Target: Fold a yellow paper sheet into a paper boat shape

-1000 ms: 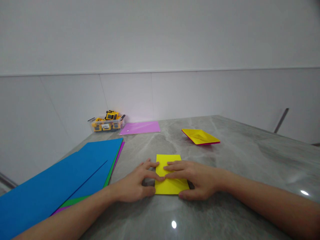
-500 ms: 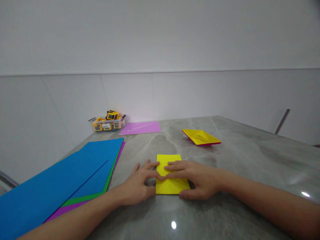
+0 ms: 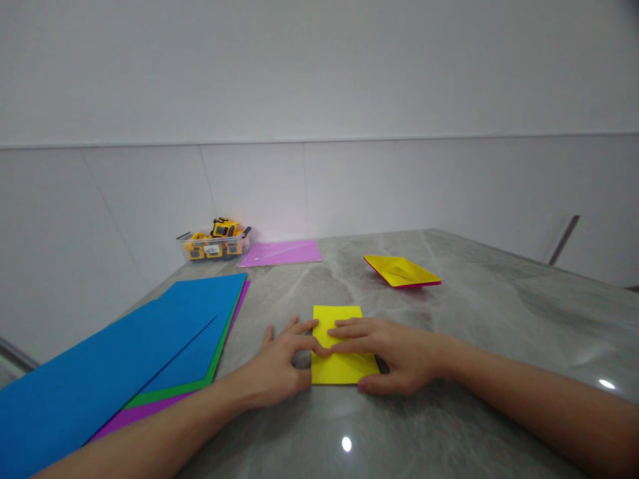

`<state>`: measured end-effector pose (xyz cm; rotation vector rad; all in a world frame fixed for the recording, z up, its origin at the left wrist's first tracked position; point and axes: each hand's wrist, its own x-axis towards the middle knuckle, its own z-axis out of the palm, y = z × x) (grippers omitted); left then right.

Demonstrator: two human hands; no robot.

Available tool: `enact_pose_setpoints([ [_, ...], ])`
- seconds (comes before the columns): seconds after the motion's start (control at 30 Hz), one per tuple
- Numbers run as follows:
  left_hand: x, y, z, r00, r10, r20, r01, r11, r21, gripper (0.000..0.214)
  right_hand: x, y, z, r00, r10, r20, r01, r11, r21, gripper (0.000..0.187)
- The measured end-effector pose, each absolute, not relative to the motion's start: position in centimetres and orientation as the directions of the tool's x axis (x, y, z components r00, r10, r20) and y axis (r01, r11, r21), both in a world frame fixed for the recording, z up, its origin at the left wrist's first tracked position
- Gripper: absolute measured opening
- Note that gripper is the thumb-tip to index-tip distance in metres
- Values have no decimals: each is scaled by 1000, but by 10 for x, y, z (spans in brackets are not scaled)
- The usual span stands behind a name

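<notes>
On the grey marbled table in front of me lies a small piece of folded yellow paper (image 3: pixel 337 374), its near part wider than its far part. My left hand (image 3: pixel 279 359) is at its left side with fingers spread. The left index fingertip presses on the paper's middle, while the thumb rests by the near left corner. From the right, my right hand (image 3: pixel 389 352) lays its stretched fingers across the top of the paper, with its thumb at the near right corner. The two index fingertips almost meet. Part of the right edge is hidden under the right hand.
A yellow and magenta folded paper boat (image 3: pixel 402 271) sits farther back on the right. Large blue sheets (image 3: pixel 164 332) over green and purple ones cover the left. Behind stand a clear plastic box of yellow toy vehicles (image 3: pixel 214 247) and a flat pink-purple sheet (image 3: pixel 282 253).
Both hands stay on the yellow paper almost unmoved. The whole view has shifted up very slightly.
</notes>
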<state>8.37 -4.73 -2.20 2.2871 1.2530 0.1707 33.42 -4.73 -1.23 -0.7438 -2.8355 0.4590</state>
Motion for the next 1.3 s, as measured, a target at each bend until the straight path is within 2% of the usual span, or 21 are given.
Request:
enact_pose_setpoints([
  [0.13,85,-48,-19,573,807,-141,747,-444,494,51,333,-48,-10,-863,499,79,448,828,-336,61],
  [0.3,84,-45,-11,590,775,-226,754,-429,498,64,333,-48,-9,-859,508,64,459,819,-345,60],
  [0.5,85,-41,-10,550,776,-308,785,-355,508,61,333,-47,-9,-861,505,53,457,816,-354,62],
  [0.97,84,-40,-12,546,781,-304,777,-335,534,59,332,-47,-8,-854,519,29,481,811,-332,61],
  [1.3,83,-41,-11,562,775,-288,758,-343,555,60,334,-46,-9,-873,483,75,430,832,-351,61],
])
